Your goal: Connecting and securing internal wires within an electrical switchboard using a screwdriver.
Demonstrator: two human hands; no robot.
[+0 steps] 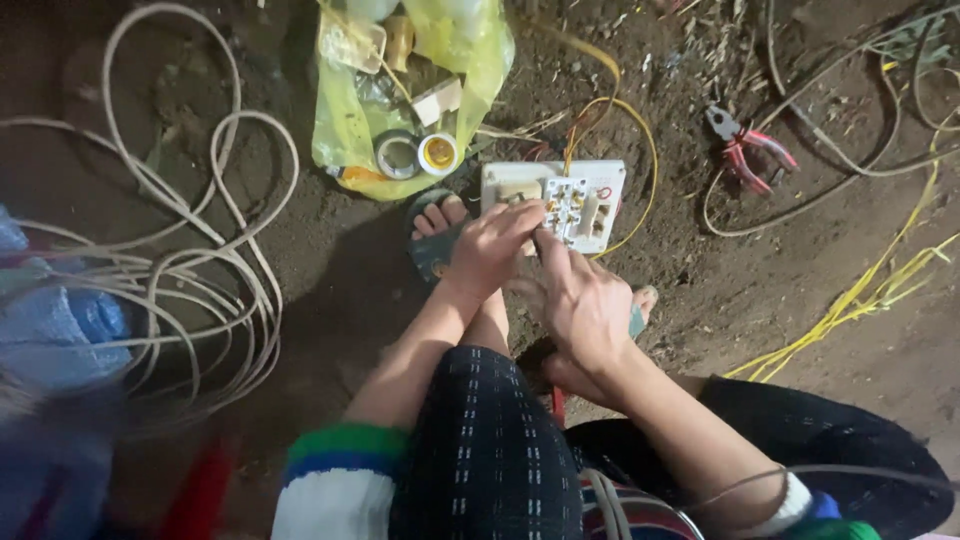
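A white electrical switch board point(575, 200) lies back-side up on the dirt ground, its terminals and yellow and red wires showing. My left hand point(492, 245) rests on the board's left part, fingers curled on its edge. My right hand point(580, 300) reaches in from the right, its fingers pinched at the board's lower middle; whether it holds a small tool or wire is hidden. Both forearms cross over my knees, clad in dark trousers.
A yellow plastic bag point(350, 120) with tape rolls point(400, 153) and small parts lies behind the board. Red-handled pliers point(745, 150) lie at the right. Coiled white cable point(200, 260) spreads at the left, yellow wires point(870, 290) at the right. My sandalled foot point(438, 225) sits beside the board.
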